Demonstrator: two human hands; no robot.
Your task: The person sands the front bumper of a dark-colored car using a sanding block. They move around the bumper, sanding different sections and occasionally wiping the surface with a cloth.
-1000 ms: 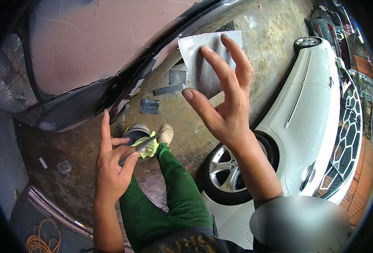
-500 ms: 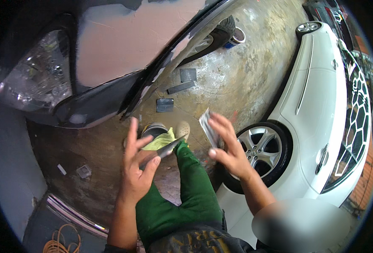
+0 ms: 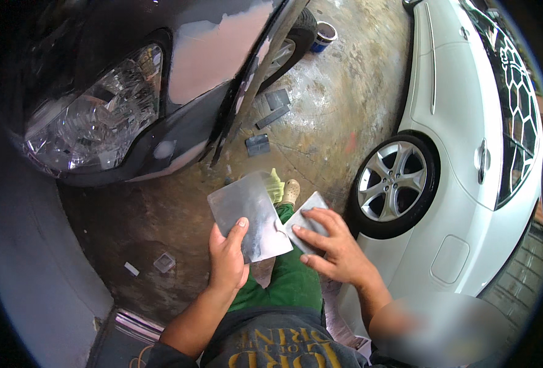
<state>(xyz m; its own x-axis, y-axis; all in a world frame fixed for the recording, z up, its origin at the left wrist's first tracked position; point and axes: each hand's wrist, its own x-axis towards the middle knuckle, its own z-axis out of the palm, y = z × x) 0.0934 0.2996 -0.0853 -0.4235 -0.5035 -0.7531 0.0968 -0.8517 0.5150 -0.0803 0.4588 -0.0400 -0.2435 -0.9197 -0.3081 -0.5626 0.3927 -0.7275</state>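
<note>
In my left hand (image 3: 228,260) is a flat, square-cornered grey plate (image 3: 240,199), its face turned up toward me, thumb on top and fingers beneath. A small pale smear marks its right edge. My right hand (image 3: 342,248) grips a thin grey putty spreader (image 3: 312,205), fingers lying over its face. The spreader's left edge meets or nearly meets the plate's right edge at the smear. Beyond them stands a dark car whose fender carries a broad pink filler patch (image 3: 213,55). The plate hides part of the floor and of my leg.
A headlight (image 3: 106,116) and a grey wall (image 3: 32,245) are at left. A white car (image 3: 455,122) stands close on the right. Dark sheets and a block (image 3: 272,116) lie on the wet floor, with a paint can (image 3: 325,37) farther off. A yellow-green cloth (image 3: 275,184) is near my shoe (image 3: 291,191).
My hands have come together, bringing plate and spreader edge to edge. The plate has turned from edge-on to face up. My view has shifted, so both cars appear moved.
</note>
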